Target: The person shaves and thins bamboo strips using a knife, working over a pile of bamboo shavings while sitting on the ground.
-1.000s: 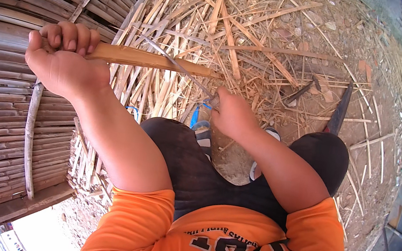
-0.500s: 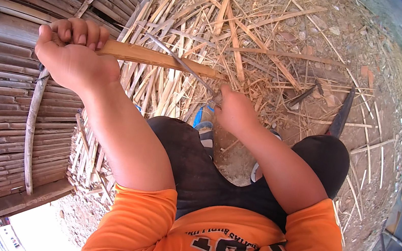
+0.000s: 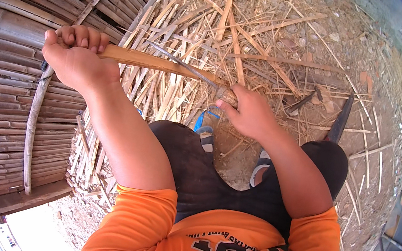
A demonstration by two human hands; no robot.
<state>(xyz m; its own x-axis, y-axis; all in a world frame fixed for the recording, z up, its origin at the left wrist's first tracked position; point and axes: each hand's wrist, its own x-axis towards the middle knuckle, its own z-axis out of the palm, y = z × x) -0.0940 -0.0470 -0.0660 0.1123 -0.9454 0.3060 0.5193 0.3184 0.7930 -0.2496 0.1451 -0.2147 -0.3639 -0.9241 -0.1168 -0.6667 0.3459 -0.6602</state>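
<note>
Two hands at work, both yours. Your left hand (image 3: pixel 77 59) is fisted tight around the near end of a bamboo strip (image 3: pixel 153 61), fingers curled over the top with the nails facing the camera; the strip's butt end is lost inside the fist. From there the strip runs rightward, roughly level, above the litter of split bamboo (image 3: pixel 183 35) on the ground. Your right hand (image 3: pixel 249 113) is wrapped around the wooden handle (image 3: pixel 227 95) of a knife; only a stub of handle shows past the fingers. The knife's thin blade (image 3: pixel 184 65) angles up and left from the handle and lies along the strip, touching it; where the edge meets the wood is hard to make out, since blade and strip overlap and the pale slats behind blur the outline. The strip's far end is also unclear, hidden behind blade and handle. Both forearms come up from the lower edge, orange sleeves (image 3: pixel 146 225) cut off by the rim. Dark trousers (image 3: pixel 194 171) cover your knees; between them a bit of blue (image 3: pixel 205 121) peeks out, too covered to identify. Left of you stands a wall of bamboo slats (image 3: pixel 4 98), bent by the lens. A dark tool (image 3: pixel 340 122) lies on the dirt to the right, its lower end hidden by your knee.
</note>
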